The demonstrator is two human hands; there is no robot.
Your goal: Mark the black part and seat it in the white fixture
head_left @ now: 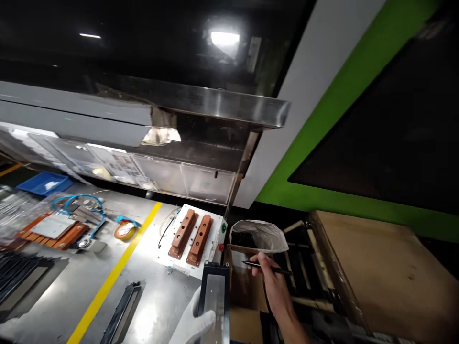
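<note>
My left hand (193,321), in a white glove, grips a black rectangular frame part (214,298) with a shiny centre, held upright at the near edge of the steel bench (71,291). My bare right hand (269,278) holds a thin black pen-like tool (267,267) out to the right of the bench, just below a bin lined with a clear plastic bag (260,234). Just beyond the frame part lies a white fixture plate (186,210) carrying two copper-coloured blocks (191,233).
A yellow line (114,272) runs across the bench. Left of it lie an orange board with blue tubing (57,224), a tape roll (125,231), a blue tray (43,182) and black frames (124,306). A cardboard box (387,272) and racks stand on the right.
</note>
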